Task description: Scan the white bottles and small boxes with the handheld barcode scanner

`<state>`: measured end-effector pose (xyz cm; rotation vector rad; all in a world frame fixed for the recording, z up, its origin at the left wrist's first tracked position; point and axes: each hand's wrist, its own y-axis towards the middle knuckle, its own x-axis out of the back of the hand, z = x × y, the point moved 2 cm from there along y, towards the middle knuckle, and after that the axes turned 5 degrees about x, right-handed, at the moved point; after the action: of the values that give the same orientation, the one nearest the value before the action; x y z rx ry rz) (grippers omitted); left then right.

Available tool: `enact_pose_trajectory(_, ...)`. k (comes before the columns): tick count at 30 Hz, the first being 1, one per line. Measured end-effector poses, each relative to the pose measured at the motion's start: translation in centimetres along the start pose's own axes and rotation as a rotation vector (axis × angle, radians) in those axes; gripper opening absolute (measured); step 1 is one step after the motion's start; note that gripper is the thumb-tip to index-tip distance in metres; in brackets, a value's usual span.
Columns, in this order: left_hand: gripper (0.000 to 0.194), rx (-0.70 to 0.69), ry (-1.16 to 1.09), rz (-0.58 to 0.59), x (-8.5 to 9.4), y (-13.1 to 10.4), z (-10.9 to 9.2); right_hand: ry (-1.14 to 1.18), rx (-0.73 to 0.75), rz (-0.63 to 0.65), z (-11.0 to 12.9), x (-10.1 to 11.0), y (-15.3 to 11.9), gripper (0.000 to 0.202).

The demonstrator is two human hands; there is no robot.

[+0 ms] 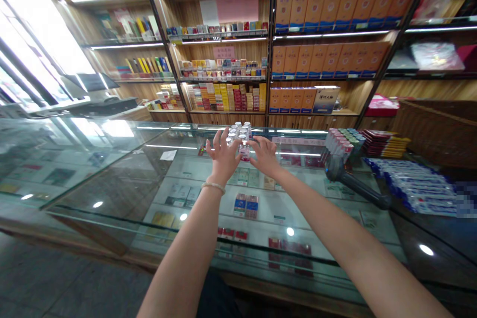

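Several small clear bottles with whitish caps stand in a tight group on the glass counter. My left hand is at the group's near left side, fingers spread, with a pale bracelet on the wrist. On the near right side is my right hand, its fingers apart and slightly curled. Both thumbs point toward the front bottle, one on each side of it. Whether any fingertip touches a bottle I cannot tell. Neither hand holds anything.
A dark handheld scanner lies on the right, near upright rolls or cans, stacked red and yellow packs and blue-white packages. A white paper lies on the left. Shelves with orange boxes stand behind.
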<state>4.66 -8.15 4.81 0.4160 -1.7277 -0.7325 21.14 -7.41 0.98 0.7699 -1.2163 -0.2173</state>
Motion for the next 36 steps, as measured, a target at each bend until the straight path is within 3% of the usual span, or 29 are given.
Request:
enact_pose_trajectory(28,0.034,0.077,0.033,-0.005,-0.1,0.5,0.4,-0.062,-0.024,0.024,1.0,-1.1,0.8,0.06)
enact_pose_trajectory(31,0.04,0.088,0.02,-0.016,0.0,0.6,0.4,-0.053,-0.027,0.009,1.1,-1.2,0.7,0.064)
enact_pose_trajectory(36,0.067,0.084,0.044,-0.048,0.1,0.6,0.2,-0.103,-0.057,-0.022,1.0,-0.9,0.2,0.073)
